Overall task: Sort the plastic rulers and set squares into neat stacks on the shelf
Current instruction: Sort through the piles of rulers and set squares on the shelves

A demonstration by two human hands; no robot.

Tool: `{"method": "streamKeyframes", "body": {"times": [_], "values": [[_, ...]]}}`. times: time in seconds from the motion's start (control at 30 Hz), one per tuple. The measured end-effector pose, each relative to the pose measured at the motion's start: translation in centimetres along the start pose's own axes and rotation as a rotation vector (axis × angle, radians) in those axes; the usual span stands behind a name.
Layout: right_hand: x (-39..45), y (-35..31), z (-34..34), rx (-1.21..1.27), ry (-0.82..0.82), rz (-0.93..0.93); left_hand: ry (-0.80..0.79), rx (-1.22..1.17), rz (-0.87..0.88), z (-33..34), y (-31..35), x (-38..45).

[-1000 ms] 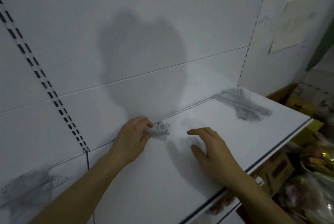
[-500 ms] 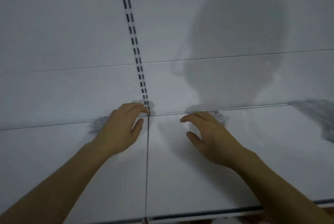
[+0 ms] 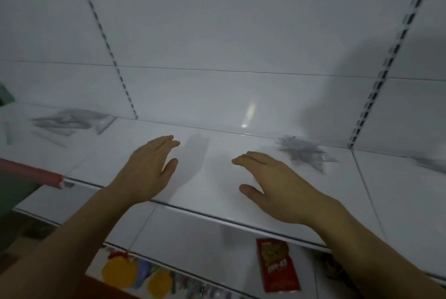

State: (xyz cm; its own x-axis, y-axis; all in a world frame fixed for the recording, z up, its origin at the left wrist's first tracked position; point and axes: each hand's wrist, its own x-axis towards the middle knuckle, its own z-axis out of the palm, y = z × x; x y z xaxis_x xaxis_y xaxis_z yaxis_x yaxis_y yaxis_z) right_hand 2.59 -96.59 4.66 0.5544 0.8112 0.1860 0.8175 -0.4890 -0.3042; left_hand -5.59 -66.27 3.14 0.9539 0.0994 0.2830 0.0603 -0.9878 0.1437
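Two bare hands hover flat over a white shelf; left hand and right hand hold nothing, fingers straight and together; one blurred pile of clear rulers lies just beyond the right fingers, another pile well left of the left fingers.

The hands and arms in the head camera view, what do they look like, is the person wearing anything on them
The left hand and the right hand are bare: no gloves, and no rings, watch or bracelet that the picture shows. Both forearms are uncovered as far as the frame's lower edge, with no sleeve in sight. No marks or tattoos show. The light is dim and the picture somewhat blurred, so fine detail such as the nails cannot be made out.
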Motion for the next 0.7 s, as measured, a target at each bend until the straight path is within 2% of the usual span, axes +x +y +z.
{"method": "streamKeyframes", "body": {"times": [0.3,0.53,0.7], "values": [[13.1,-17.4,7.1,-0.051,-0.199,-0.34,0.114,0.085,-0.318,-8.7,-18.8,-14.4],[23.2,-32.2,12.2,-0.078,-0.29,-0.674,0.152,0.166,-0.652,-14.6,-27.8,-23.9],[28.8,-38.3,15.7,-0.08,-0.338,-0.818,0.119,0.164,-0.786,-15.5,-33.8,-27.3]]}}
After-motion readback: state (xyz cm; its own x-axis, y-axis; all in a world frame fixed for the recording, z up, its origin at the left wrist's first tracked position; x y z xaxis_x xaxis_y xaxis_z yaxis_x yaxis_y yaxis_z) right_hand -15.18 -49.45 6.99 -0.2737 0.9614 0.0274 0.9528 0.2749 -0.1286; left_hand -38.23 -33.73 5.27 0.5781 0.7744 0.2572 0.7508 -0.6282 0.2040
